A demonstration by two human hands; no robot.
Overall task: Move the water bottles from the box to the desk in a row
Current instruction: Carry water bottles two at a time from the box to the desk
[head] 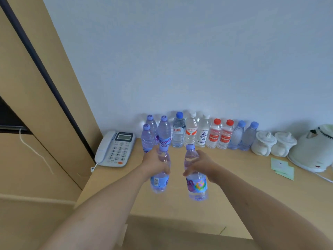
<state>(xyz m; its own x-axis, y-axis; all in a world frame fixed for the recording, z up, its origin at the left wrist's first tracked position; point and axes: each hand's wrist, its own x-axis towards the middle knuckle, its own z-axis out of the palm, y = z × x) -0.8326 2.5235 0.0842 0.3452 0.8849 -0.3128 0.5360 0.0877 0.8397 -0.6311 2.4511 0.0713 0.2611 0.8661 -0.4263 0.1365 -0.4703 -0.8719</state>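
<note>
Holding two water bottles above the desk (234, 177).
Our left hand (153, 164) grips one bottle (160, 179), our right hand (201, 166) another bottle (195, 184), both full, caps tipped away.

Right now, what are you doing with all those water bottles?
A person is carrying two purple-capped water bottles over the desk, one in each hand. The left hand grips the left bottle around its middle, and the right hand grips the right bottle the same way. A row of bottles already stands along the wall, between a telephone and two white cups. The box is not in view.
</note>
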